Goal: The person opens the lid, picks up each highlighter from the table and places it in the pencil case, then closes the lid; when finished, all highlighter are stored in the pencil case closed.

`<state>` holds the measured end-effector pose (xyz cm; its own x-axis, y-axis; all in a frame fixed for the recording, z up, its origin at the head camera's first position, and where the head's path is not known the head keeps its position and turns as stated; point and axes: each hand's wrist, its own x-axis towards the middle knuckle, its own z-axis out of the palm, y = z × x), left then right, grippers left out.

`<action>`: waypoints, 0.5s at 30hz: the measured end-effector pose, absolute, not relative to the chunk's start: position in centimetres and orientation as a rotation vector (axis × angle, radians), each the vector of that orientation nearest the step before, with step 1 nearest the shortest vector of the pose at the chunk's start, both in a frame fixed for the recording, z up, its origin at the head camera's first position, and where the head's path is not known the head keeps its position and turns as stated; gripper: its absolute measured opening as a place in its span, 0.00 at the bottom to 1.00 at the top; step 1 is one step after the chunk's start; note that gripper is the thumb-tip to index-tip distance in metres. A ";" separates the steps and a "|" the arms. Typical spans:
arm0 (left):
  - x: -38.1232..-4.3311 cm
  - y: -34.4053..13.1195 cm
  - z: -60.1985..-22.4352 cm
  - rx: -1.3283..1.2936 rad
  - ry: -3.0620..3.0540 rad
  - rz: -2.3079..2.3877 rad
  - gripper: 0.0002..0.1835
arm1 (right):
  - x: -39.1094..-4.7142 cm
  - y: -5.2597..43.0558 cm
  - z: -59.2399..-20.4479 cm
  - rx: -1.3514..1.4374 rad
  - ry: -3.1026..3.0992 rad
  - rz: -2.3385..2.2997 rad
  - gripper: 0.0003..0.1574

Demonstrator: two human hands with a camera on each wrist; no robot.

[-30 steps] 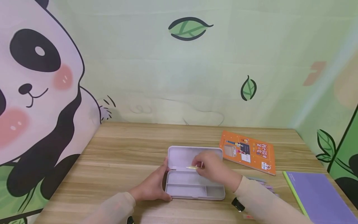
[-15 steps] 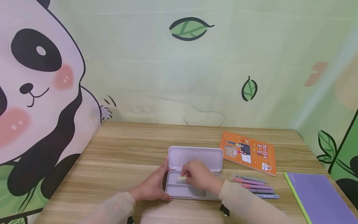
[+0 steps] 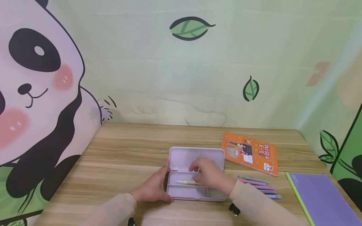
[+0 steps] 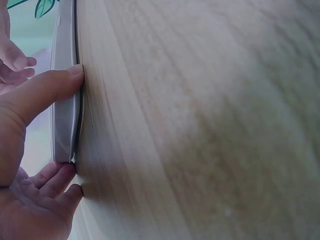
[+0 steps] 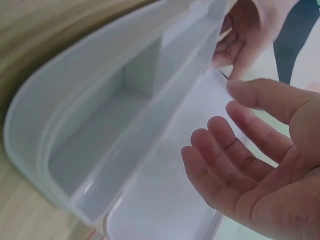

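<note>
A pale pencil case [image 3: 186, 191] lies with its lid raised, its tray split into compartments. My left hand [image 3: 152, 188] holds the case at its left end, the thumb against the front wall in the left wrist view and the other fingers at the end and behind. A pale yellow pen [image 3: 183, 182] lies along the long rear compartment, its right part hidden behind my right hand [image 3: 212, 175]. In the right wrist view, the fingers of that hand [image 5: 250, 165] are spread and loosely bent over the case, with nothing between them.
Several grey, pink, purple and blue pens [image 3: 270, 190] lie right of the case, partly behind the right sleeve. An orange booklet [image 3: 251, 153] sits at the back right. A purple notebook [image 3: 325, 197] rests along the table's right side.
My right hand carried the pale yellow pen left and down into the rear compartment, then let go and drew slightly back to the right. The left hand stayed on the case.
</note>
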<state>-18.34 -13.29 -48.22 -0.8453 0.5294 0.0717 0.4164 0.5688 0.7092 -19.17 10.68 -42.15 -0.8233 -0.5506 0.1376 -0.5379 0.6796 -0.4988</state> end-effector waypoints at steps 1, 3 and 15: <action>-18.3 -13.3 -48.2 0.802 2.647 1.140 0.75 | -19.1 11.0 -42.0 -0.928 2.861 -0.840 0.12; -18.3 -13.3 -48.2 0.799 2.646 1.142 0.75 | -19.1 11.6 -41.6 -0.936 2.863 -0.857 0.12; -18.4 -13.2 -48.1 0.797 2.655 1.120 0.75 | -18.9 16.4 -40.9 -0.903 2.939 -0.935 0.17</action>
<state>-18.35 -13.23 -48.13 -0.8472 0.5274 0.0645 0.4143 0.5797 0.7017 -18.89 16.39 -40.91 -0.8397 -0.4924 0.2289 -0.5341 0.6731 -0.5115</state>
